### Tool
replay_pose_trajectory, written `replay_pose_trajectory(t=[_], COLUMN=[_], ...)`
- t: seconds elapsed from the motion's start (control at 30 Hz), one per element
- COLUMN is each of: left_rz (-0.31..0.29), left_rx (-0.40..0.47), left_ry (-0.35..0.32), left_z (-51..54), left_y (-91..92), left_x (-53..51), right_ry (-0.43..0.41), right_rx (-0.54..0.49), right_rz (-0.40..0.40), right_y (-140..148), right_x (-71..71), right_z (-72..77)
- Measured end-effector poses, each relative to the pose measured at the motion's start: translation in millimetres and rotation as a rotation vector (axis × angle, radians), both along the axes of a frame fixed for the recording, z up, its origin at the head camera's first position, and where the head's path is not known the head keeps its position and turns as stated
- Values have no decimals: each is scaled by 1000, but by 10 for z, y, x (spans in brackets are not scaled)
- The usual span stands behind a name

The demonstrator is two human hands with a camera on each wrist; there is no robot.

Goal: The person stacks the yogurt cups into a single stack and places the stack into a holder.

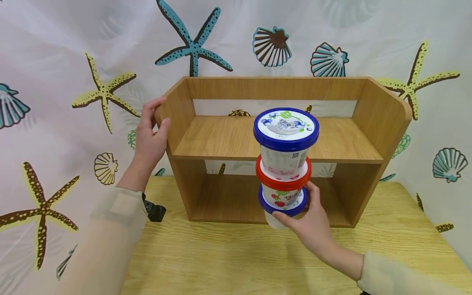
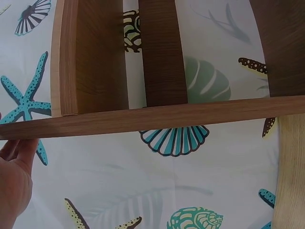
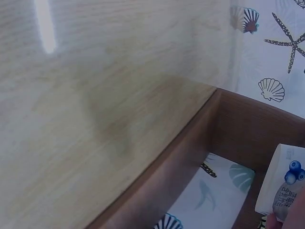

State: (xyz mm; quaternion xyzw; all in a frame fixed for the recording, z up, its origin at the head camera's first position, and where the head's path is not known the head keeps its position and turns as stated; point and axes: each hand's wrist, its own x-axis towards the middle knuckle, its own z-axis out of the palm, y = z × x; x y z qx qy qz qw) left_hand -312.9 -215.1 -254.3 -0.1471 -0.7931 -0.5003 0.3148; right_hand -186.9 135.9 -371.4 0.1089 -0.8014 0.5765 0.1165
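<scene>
Three lidded paper tubs stand stacked in front of a two-tier wooden shelf [image 1: 228, 131]. The top tub [image 1: 286, 131] has a blue lid with blueberries, the middle tub [image 1: 284, 176] a red lid, the bottom tub [image 1: 274, 219] a blue lid. My right hand [image 1: 313, 225] grips the bottom tub, thumb at the near side and fingers round the right. The right wrist view shows part of a white tub [image 3: 286, 186] with a blueberry print. My left hand [image 1: 151, 135] holds the top edge of the shelf's left side panel [image 2: 143, 119], thumb on its front.
The shelf stands on a light wooden table [image 1: 214, 254] against a white curtain [image 1: 121, 37] printed with starfish and shells. Its upper board [image 1: 221, 135] lies behind the stack, its lower board [image 1: 228, 200] below. A black strap device [image 1: 155, 211] sits at the left wrist.
</scene>
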Motion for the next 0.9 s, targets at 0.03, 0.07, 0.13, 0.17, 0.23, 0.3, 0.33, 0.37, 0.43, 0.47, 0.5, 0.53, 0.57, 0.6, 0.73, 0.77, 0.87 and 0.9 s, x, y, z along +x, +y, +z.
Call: replay_pose_trajectory(t=[0.03,0.07,0.13,0.17,0.23,0.3,0.33,0.37,0.43,0.47,0.5,0.53,0.57,0.6,0.73,0.77,0.87,0.9], left_rz=[-1,-2,-5,-6,-8,-8,-8,-8,-9,-10,-10,-11,-10,-11,-14,-15,-18,-18], left_rx=[4,6,13,15,20,20,19,20,23,25,23,23,22,21,21,22,24,22], left_ry=[-2,-4,-12,-14,-20,-18,-17,-18,-19,-19,-17,-16,-14,-11,-4,-3,-5,-3], left_z=[-1,-1,0,0,1,1,1,0,-1,0,1,3,5,8,12,11,6,5], left_y=[2,2,5,5,5,5,4,5,6,7,8,7,7,8,9,9,6,3], left_x=[2,3,5,5,4,0,-3,-5,-5,-6,-7,-6,-4,-3,0,1,1,-1], right_ry=[5,11,24,31,50,70,80,90,102,105,109,108,108,106,100,99,103,107], right_rx=[-2,-4,-7,-6,-2,-5,-4,-4,-3,-5,-2,1,3,4,0,-5,-11,-11], right_rz=[9,18,30,34,46,57,62,67,75,78,80,81,79,77,69,66,53,49], right_y=[-12,-25,-52,-66,-89,-107,-115,-121,-132,-137,-140,-143,-144,-146,-139,-137,-128,-126], right_x=[-13,-26,-55,-71,-106,-144,-161,-180,-213,-230,-245,-258,-271,-281,-332,-345,-386,-400], right_z=[31,62,131,168,246,327,367,404,473,505,535,562,588,615,715,739,804,822])
